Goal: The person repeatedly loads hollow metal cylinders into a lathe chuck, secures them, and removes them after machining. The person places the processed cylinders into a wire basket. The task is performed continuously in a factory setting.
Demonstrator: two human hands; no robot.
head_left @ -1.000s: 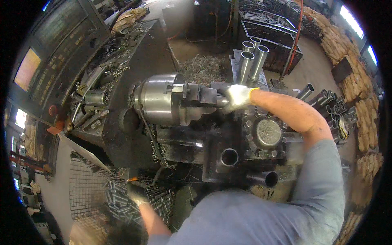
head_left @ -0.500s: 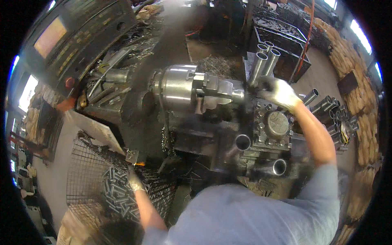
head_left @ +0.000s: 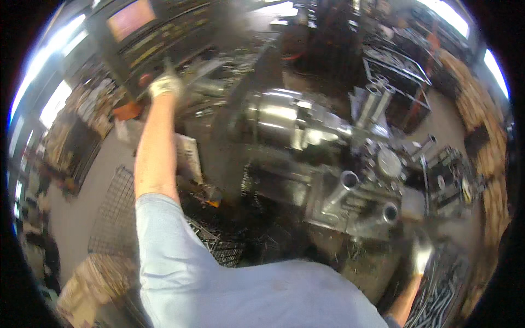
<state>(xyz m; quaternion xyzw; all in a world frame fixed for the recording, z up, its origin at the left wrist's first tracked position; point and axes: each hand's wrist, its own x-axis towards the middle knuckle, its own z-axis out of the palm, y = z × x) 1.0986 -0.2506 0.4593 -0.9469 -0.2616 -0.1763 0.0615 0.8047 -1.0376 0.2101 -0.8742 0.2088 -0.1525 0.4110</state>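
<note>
At the far left, a wire basket (head_left: pixel 112 213) stands on the floor (head_left: pixel 74 213), with tan sacking (head_left: pixel 98 279) just in front of it, toward the lower edge. Above the basket, an orange piece (head_left: pixel 127 111) sits below the dark control panel (head_left: pixel 169 33), which carries a lit, pinkish screen (head_left: pixel 132 19) and a round red knob (head_left: pixel 145 80). The left hand (head_left: pixel 165 86), in a pale glove, is raised just right of the knob, its forearm (head_left: pixel 156 147) bare; its grip is blurred, so I cannot tell whether it is clenched, released or touching the panel. Right of that hand lies a metal cylinder (head_left: pixel 206 86) among scraps. Near the middle is the machine's shiny round chuck (head_left: pixel 279 117), its jaws facing right, with a short bright workpiece (head_left: pixel 344 130) at their right end. Below and to the right, two open tubes (head_left: pixel 340 188) slant up side by side, apart from each other. Behind the workpiece, a cluster of upright tubes (head_left: pixel 371 104) stands near a dark bin (head_left: pixel 404 65), and the round-capped tool post (head_left: pixel 390 163) sits in front of them. The right hand (head_left: pixel 422 254), also gloved, hangs low near a heap of thin metal rods (head_left: pixel 437 298); motion blur hides its grip, and I cannot tell whether it holds anything. Stacked sacks (head_left: pixel 492 186) line the far right.
</note>
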